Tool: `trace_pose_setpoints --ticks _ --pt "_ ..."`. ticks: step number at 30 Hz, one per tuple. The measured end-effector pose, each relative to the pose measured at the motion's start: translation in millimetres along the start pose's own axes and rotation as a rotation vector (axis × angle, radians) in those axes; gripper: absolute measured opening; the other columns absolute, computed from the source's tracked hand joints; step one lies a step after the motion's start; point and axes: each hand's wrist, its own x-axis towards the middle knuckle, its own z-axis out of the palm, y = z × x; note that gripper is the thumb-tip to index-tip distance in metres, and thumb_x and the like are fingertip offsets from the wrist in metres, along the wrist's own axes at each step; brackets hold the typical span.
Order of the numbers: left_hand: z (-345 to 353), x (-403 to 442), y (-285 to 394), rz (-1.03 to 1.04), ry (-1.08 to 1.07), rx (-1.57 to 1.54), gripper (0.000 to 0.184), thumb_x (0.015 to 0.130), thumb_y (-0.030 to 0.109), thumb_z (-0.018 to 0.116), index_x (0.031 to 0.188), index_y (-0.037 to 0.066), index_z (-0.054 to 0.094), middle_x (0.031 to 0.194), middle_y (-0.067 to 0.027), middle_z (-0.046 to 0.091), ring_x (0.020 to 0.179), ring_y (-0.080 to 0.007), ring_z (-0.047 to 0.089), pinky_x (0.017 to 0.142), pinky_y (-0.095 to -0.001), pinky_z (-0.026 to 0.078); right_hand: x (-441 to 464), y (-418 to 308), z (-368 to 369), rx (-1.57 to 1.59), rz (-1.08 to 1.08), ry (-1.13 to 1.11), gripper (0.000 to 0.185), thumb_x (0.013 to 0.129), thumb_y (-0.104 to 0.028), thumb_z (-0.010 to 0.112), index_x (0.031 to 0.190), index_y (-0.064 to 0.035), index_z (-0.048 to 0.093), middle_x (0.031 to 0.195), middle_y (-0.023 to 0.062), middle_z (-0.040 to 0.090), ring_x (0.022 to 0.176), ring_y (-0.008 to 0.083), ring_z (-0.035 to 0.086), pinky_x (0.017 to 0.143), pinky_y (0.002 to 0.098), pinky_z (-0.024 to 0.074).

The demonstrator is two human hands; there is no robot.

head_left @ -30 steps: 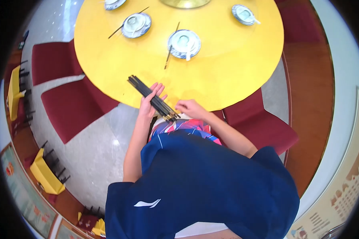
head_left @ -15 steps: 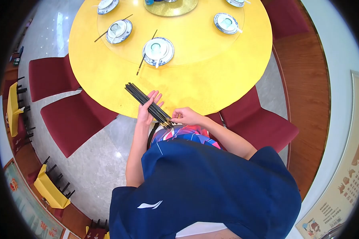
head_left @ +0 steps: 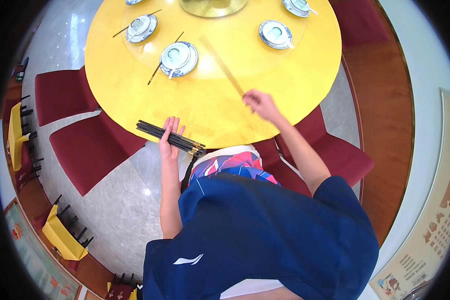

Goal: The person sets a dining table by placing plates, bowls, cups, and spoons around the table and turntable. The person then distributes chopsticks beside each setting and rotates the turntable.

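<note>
A bundle of black chopsticks (head_left: 157, 132) with gold-coloured ends lies across my left hand (head_left: 170, 138), which grips it at the near edge of the table. The fingers stretch past the bundle. My right hand (head_left: 259, 104) is raised over the table, closed on chopsticks (head_left: 221, 62) smeared by motion; whether it is a pair or a single one I cannot tell. Ahead and to the left stands a place setting (head_left: 179, 59), a blue-and-white plate with a white dish, a small glass and a white spoon. Chopsticks (head_left: 156, 71) rest along its left side.
Similar settings stand farther round the yellow table (head_left: 285, 95): one at the left (head_left: 141, 28), one at the right (head_left: 275, 34). A gold-coloured disc (head_left: 212, 9) sits at the centre. Dark red chairs (head_left: 87, 152) flank me on both sides.
My right hand has left the bundle and swung forward and right with chopsticks. My left hand and the bundle shifted left. The settings have turned clockwise round the table.
</note>
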Motion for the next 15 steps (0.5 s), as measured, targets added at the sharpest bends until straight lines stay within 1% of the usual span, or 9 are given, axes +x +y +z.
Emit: trace_pose_setpoints --ticks 2,4,6,7,9,10,12,13,15 --pt "-8.7 3.6 -5.9 -0.011 -0.004 0.001 0.054 0.094 0.010 0.048 0.142 -0.001 0.025 0.148 -0.0193 0.030 0.138 -0.0315 0.030 0.109 -0.0533 0.032 28.7 8.6 -44.0 0.035 -0.089 0.242 0.017 0.091 -0.015 0.060 0.098 -0.0003 0.062 0.072 0.0047 0.061 0.054 0.0086 0.054 0.049 0.0230 0.0441" --pt "-16.0 3.1 -16.7 -0.035 0.006 -0.019 0.054 0.094 0.009 0.048 0.142 -0.001 0.025 0.148 -0.0192 0.029 0.138 -0.0312 0.029 0.109 -0.0533 0.031 51.3 20.3 -90.0 -0.053 -0.111 0.470 0.017 0.091 -0.015 0.060 0.098 0.0002 0.062 0.071 0.0043 0.061 0.054 0.0085 0.053 0.049 0.0234 0.0437" --pt "-22.9 2.2 -25.5 -0.052 0.001 -0.015 0.055 0.094 0.009 0.048 0.143 -0.002 0.025 0.148 -0.0194 0.028 0.138 -0.0309 0.029 0.110 -0.0531 0.030 68.2 32.4 -124.9 -0.137 -0.070 0.654 0.020 0.090 -0.018 0.061 0.098 0.0004 0.063 0.071 0.0059 0.062 0.054 0.0093 0.055 0.050 0.0236 0.0445" --pt "-26.2 2.6 -29.4 -0.066 -0.006 -0.014 0.055 0.094 0.009 0.047 0.143 -0.002 0.024 0.148 -0.0194 0.028 0.138 -0.0308 0.029 0.110 -0.0529 0.030 75.1 42.3 -137.0 -0.131 -0.071 0.657 0.020 0.090 -0.018 0.061 0.098 0.0004 0.063 0.071 0.0059 0.062 0.054 0.0093 0.055 0.050 0.0236 0.0445" --pt "-25.8 2.6 -30.7 -0.082 -0.010 -0.005 0.056 0.094 0.010 0.047 0.143 -0.002 0.023 0.148 -0.0194 0.029 0.138 -0.0311 0.029 0.110 -0.0524 0.030 86.4 65.6 -152.4 -0.210 0.047 0.746 0.023 0.088 -0.023 0.063 0.096 -0.0010 0.064 0.070 0.0072 0.065 0.053 0.0105 0.058 0.051 0.0248 0.0460" --pt "-27.1 3.2 -32.6 -0.080 -0.011 0.000 0.056 0.094 0.010 0.047 0.143 -0.002 0.023 0.148 -0.0194 0.029 0.138 -0.0311 0.029 0.110 -0.0524 0.030 90.3 81.6 -157.7 -0.205 0.045 0.747 0.023 0.088 -0.023 0.063 0.096 -0.0010 0.064 0.070 0.0072 0.065 0.053 0.0105 0.058 0.051 0.0248 0.0460" --pt "-27.4 5.4 -37.7 -0.076 -0.027 0.002 0.056 0.094 0.010 0.048 0.143 -0.001 0.023 0.149 -0.0192 0.028 0.138 -0.0314 0.029 0.109 -0.0524 0.030 95.4 117.0 -163.5 -0.306 0.182 0.668 0.026 0.086 -0.028 0.066 0.093 -0.0031 0.066 0.069 0.0074 0.067 0.053 0.0114 0.060 0.053 0.0259 0.0476" --pt "-25.0 5.7 -39.4 -0.066 -0.037 0.006 0.056 0.094 0.010 0.048 0.143 -0.001 0.023 0.149 -0.0192 0.028 0.138 -0.0314 0.029 0.109 -0.0524 0.030 96.1 137.5 -163.0 -0.298 0.170 0.674 0.026 0.086 -0.028 0.066 0.093 -0.0031 0.066 0.069 0.0074 0.067 0.053 0.0114 0.060 0.053 0.0259 0.0476" --pt "-26.5 1.4 -47.4 -0.051 -0.008 0.017 0.056 0.094 0.010 0.048 0.143 -0.001 0.023 0.149 -0.0191 0.028 0.138 -0.0314 0.029 0.109 -0.0524 0.030 97.7 175.6 -154.9 -0.360 0.235 0.667 0.026 0.084 -0.029 0.067 0.093 -0.0047 0.067 0.069 0.0062 0.067 0.053 0.0110 0.060 0.053 0.0267 0.0483"
